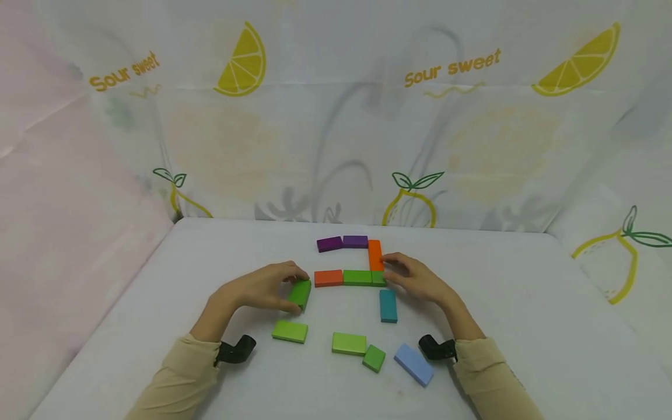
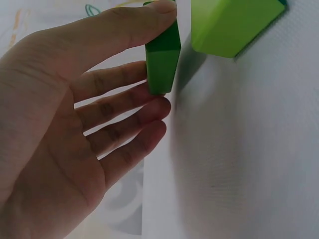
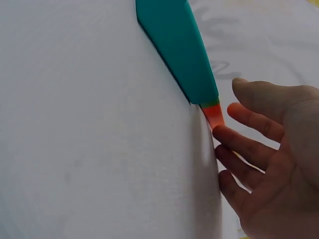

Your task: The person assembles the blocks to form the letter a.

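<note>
Your left hand [image 1: 259, 286] grasps a smooth green rectangular block [image 1: 300, 294], thumb at the near end and a finger at the far end. The block is just left of a flat orange-red rectangular block [image 1: 328, 279], slanted to it; I cannot tell whether it is clear of the white desk [image 1: 551, 326]. Pinch lightly and level it slowly, since a quick twist could knock the orange-red block out of line with the long green block [image 1: 357, 277] beside it. The fingers of your right hand [image 1: 422, 284] look relaxed and grasp nothing, close to the orange rectangular block [image 1: 375, 255] and the small green block [image 1: 378, 279]; contact is unclear. Any steadying there should be gentle: a firm push would likely shift the row.
</note>
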### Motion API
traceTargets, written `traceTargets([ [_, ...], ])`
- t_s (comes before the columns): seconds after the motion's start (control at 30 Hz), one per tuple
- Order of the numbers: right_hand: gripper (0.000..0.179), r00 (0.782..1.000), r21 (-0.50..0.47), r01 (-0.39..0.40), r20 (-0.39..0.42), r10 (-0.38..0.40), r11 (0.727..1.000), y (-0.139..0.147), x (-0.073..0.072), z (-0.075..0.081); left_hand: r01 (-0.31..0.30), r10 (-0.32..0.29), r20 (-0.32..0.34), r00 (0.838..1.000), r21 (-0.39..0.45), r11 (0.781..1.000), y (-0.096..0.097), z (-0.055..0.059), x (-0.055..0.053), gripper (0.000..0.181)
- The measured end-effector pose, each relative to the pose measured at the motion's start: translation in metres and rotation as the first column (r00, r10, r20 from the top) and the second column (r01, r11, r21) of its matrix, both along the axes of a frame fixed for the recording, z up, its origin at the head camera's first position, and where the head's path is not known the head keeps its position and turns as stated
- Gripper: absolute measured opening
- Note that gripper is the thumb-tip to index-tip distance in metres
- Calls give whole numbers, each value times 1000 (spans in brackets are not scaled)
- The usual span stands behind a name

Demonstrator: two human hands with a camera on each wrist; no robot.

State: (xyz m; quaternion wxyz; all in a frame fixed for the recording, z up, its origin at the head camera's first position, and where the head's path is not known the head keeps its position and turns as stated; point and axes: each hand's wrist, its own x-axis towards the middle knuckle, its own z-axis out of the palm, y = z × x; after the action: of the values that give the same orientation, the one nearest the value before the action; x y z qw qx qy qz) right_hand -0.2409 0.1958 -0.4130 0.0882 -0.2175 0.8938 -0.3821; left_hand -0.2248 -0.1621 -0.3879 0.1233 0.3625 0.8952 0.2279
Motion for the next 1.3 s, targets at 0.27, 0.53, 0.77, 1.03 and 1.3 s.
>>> traceTargets([
  [0.27, 40, 1000, 29, 13, -17, -12, 1000, 4, 3, 7, -21, 21, 5, 1000, -13, 1000, 5, 2, 4, 56],
  [0.53, 28, 1000, 70, 5, 13, -6, 998, 13, 15, 13, -14, 13, -20, 1000, -35, 999, 9, 3, 4, 54],
  [0.77, 26, 999, 103, -18, 53, 13, 994, 16, 21, 16, -36, 36, -8, 999, -43, 998, 11, 4, 5, 55],
  [1.03, 29, 993, 115, -78, 102, 67, 990, 18, 26, 19, -45, 44, -10, 999, -63, 997, 14, 3, 6, 56],
  [1.3, 40, 984, 115, -154, 109, 142, 981, 17, 33, 23, -64, 63, -23, 998, -72, 995, 18, 5, 8, 58],
])
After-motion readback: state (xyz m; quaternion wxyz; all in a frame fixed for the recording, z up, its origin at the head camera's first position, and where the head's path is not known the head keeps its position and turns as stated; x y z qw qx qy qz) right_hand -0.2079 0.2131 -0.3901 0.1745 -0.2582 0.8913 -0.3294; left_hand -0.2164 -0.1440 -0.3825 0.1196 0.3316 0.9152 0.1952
